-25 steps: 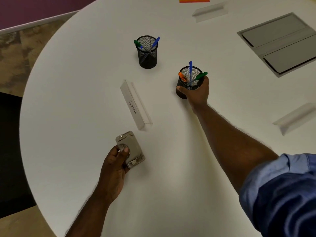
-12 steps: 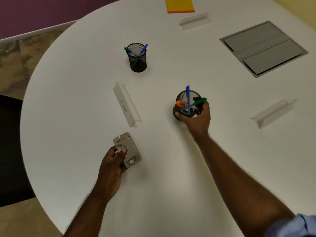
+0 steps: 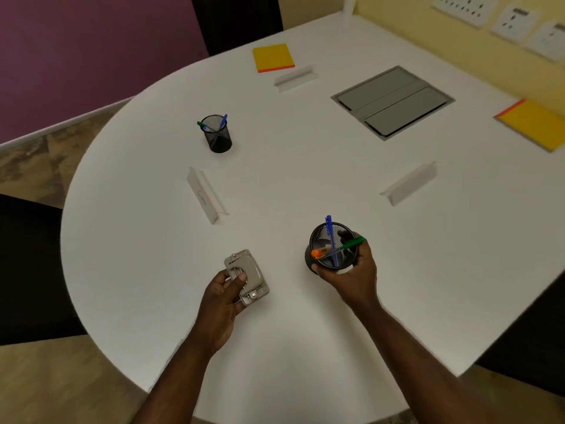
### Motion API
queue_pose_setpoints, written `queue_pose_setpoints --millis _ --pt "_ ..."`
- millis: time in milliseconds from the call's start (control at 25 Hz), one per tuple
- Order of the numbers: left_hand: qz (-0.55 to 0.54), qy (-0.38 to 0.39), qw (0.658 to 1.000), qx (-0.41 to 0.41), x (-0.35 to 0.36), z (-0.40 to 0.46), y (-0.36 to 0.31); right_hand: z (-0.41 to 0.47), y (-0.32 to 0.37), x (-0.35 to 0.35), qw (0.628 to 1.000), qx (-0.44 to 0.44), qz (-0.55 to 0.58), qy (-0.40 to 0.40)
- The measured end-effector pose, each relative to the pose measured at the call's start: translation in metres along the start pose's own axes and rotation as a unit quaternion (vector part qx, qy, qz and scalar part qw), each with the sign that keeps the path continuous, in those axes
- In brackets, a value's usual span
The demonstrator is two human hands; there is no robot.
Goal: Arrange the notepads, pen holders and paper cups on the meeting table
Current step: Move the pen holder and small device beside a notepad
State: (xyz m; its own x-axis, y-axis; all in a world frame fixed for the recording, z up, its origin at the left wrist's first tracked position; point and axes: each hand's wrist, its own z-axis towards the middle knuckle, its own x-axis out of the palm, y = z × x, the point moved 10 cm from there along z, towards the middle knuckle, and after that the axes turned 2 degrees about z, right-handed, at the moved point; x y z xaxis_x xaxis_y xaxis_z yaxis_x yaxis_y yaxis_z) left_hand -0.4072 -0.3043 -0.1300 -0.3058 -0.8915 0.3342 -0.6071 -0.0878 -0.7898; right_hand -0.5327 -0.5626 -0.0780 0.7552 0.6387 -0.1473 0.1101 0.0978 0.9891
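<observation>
My right hand (image 3: 354,276) grips a black mesh pen holder (image 3: 328,249) with blue, green and orange pens, held tilted near the table's front. My left hand (image 3: 224,296) holds a small grey metal device (image 3: 249,275) just above the white table (image 3: 153,255). A second black mesh pen holder (image 3: 217,134) with pens stands upright at the back left. One yellow notepad (image 3: 273,57) lies at the far edge, another yellow notepad (image 3: 538,123) at the right edge. No paper cups are in view.
Three white name tents stand on the table: one left of centre (image 3: 204,194), one at the back (image 3: 295,77), one at the right (image 3: 409,183). A grey cable hatch (image 3: 393,101) is set into the tabletop. Dark chairs surround the table; wall sockets (image 3: 516,19) are at top right.
My right hand has drawn the pen holder toward me, from mid-table to the front. The view has widened to show the far edge and a second notepad. My left hand still holds the grey device.
</observation>
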Motion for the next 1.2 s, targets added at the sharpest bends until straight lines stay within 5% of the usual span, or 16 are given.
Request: queue_pose_setpoints --millis 520,880,1200 --pt "0.116 0.216 0.968 -0.063 0.070 -0.112 0.075 -0.228 0.024 -0.132 0.984 -0.014 0.003 -0.175" --pt "0.231 0.358 0.896 -0.121 0.148 -0.186 0.152 -0.389 -0.001 -0.250 0.925 0.067 -0.081 -0.366" --pt "0.277 0.430 0.848 -0.141 0.230 -0.258 0.221 -0.465 -0.002 -0.338 0.888 0.064 -0.083 -0.448"
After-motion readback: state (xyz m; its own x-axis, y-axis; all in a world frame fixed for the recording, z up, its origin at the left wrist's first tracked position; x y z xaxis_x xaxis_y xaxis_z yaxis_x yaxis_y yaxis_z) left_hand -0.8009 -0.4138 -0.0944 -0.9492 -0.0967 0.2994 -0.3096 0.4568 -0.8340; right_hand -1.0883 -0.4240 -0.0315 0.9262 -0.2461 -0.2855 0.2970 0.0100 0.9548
